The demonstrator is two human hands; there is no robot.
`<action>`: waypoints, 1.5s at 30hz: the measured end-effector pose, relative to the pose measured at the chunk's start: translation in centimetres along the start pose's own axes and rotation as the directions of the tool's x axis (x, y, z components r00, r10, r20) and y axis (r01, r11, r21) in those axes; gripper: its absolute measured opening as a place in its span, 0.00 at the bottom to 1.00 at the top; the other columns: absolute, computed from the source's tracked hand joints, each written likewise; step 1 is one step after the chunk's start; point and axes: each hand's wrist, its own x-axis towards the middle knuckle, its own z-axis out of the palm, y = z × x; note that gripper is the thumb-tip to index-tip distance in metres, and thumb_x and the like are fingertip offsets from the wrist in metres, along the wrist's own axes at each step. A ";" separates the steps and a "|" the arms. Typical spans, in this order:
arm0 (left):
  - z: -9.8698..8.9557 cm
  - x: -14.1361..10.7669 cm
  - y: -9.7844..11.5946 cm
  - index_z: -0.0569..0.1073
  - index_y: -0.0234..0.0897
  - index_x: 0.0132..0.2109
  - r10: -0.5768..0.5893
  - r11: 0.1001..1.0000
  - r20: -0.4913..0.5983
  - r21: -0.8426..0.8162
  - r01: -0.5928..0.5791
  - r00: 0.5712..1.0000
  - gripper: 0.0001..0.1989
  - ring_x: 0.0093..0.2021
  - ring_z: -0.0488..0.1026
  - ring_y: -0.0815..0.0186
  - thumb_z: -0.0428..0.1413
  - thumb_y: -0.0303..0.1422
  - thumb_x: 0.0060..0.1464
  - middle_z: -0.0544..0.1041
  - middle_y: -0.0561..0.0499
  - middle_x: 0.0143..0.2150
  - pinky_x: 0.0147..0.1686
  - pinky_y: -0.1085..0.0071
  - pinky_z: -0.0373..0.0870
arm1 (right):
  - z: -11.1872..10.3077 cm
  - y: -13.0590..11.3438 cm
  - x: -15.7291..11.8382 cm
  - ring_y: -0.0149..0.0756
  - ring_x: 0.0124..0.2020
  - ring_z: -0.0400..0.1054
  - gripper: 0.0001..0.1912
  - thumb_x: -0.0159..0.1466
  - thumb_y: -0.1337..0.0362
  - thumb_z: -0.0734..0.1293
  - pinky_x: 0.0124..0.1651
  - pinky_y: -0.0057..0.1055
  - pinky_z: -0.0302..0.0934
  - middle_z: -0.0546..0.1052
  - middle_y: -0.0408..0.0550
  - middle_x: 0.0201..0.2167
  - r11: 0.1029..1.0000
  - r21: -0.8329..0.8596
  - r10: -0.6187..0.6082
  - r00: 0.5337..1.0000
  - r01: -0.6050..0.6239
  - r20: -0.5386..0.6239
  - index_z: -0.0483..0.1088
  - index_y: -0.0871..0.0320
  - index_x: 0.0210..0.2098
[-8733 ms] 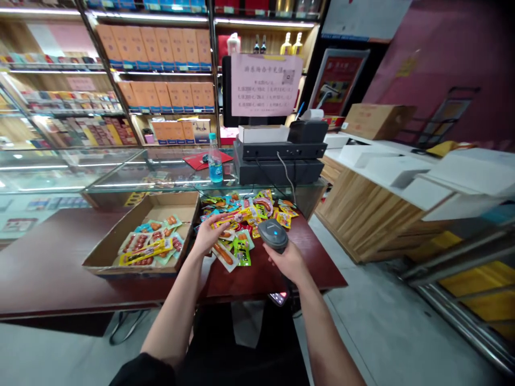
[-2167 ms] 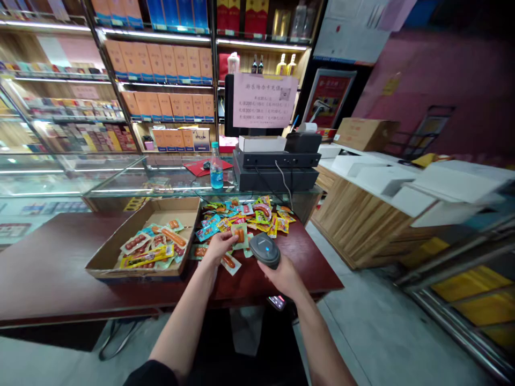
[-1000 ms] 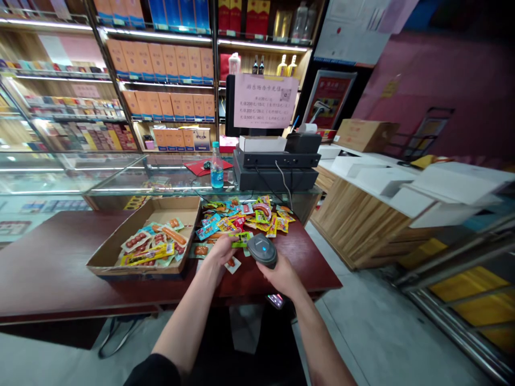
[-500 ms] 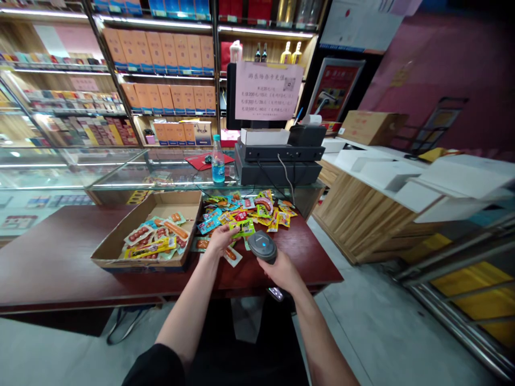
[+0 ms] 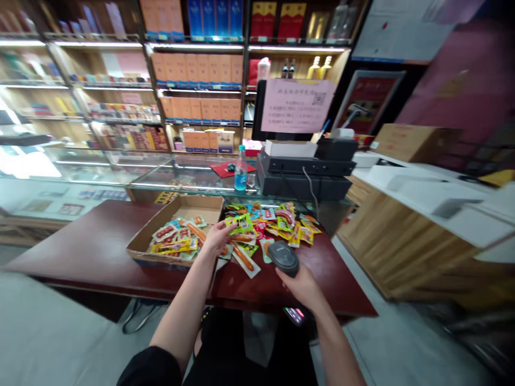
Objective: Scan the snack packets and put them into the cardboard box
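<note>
My left hand [image 5: 219, 237] pinches the edge of a green-and-yellow snack packet [image 5: 240, 223], just right of the cardboard box. In my right hand [image 5: 300, 282] is a dark handheld scanner [image 5: 284, 257], its head over the table's right part. Colourful snack packets [image 5: 295, 233] lie in a loose pile behind both hands. A sausage in a clear pack [image 5: 244, 260] rests on the wood between them. The open cardboard box [image 5: 139, 244] holds several sausage packs and a yellow packet [image 5: 175, 246].
The dark red table [image 5: 96, 241] meets a glass counter with a blue bottle [image 5: 240, 170] on it. Behind the pile stand a black cash drawer [image 5: 301, 182] and a screen with a pink sign [image 5: 296, 106]. Stocked shelves line the back.
The view has turned left, so the scene sits further right. My left hand has lifted the green-and-yellow packet slightly and moved it nearer the box; the scanner is now further from it.
</note>
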 end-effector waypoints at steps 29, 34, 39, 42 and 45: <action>5.5 0.4 -8.6 0.80 0.39 0.37 0.132 0.735 0.269 0.619 -0.277 0.954 0.17 0.45 0.73 0.55 0.69 0.26 0.36 0.76 0.47 0.37 0.52 0.62 0.67 | -2.2 1.4 0.5 0.43 0.25 0.76 0.13 0.57 0.56 0.69 0.30 0.33 0.68 0.78 0.47 0.21 1.000 -0.003 0.007 0.993 -0.007 -0.114 0.76 0.59 0.35; 6.3 -0.1 -11.0 0.77 0.40 0.44 0.159 0.546 0.409 0.722 -0.425 0.899 0.29 0.60 0.62 0.43 0.73 0.30 0.29 0.71 0.40 0.50 0.63 0.53 0.52 | -2.6 1.7 0.1 0.45 0.32 0.78 0.15 0.57 0.56 0.69 0.34 0.33 0.70 0.80 0.49 0.24 1.000 -0.011 0.020 0.988 -0.022 -0.151 0.77 0.59 0.39; 6.2 0.0 -12.5 0.74 0.40 0.49 0.167 0.407 0.420 0.795 -0.450 0.892 0.29 0.63 0.57 0.43 0.70 0.28 0.35 0.68 0.39 0.54 0.64 0.52 0.51 | -2.6 1.4 -0.2 0.45 0.34 0.78 0.15 0.57 0.58 0.68 0.36 0.33 0.70 0.81 0.50 0.26 1.000 0.002 0.018 0.990 -0.018 -0.139 0.77 0.60 0.40; 6.2 -0.1 -12.5 0.74 0.39 0.50 0.166 0.413 0.406 0.799 -0.437 0.899 0.25 0.61 0.61 0.47 0.64 0.24 0.41 0.69 0.39 0.54 0.63 0.53 0.54 | -2.5 1.3 -0.3 0.45 0.35 0.78 0.15 0.58 0.58 0.68 0.36 0.33 0.70 0.81 0.50 0.27 1.000 -0.002 0.022 0.991 -0.022 -0.133 0.77 0.60 0.40; 6.1 0.0 -11.5 0.77 0.39 0.45 0.218 0.567 0.295 0.737 -0.367 0.930 0.20 0.54 0.68 0.51 0.63 0.23 0.41 0.72 0.43 0.49 0.59 0.59 0.60 | -2.3 1.3 -0.4 0.45 0.36 0.78 0.15 0.58 0.57 0.68 0.36 0.33 0.70 0.81 0.50 0.28 1.000 -0.019 0.012 0.991 -0.015 -0.130 0.77 0.60 0.41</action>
